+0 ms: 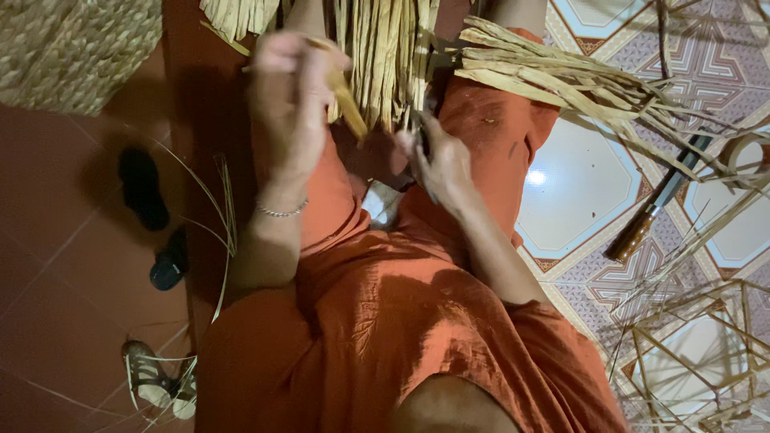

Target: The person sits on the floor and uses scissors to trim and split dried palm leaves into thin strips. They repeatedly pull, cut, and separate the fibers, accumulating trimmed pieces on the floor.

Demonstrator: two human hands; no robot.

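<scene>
My left hand, with a thin silver bracelet on the wrist, is closed on a tan dried leaf strip that sticks out down and to the right. My right hand grips a small dark tool; I cannot tell what kind. Both hands sit just below a hanging bundle of dried straw strips, above my lap in orange cloth. A second sheaf of strips lies across my right thigh and fans onto the floor.
A knife with a wooden handle lies on the patterned tile floor at right. A thin stick frame is at lower right. A woven straw piece fills the top left. Sandals lie on the red floor.
</scene>
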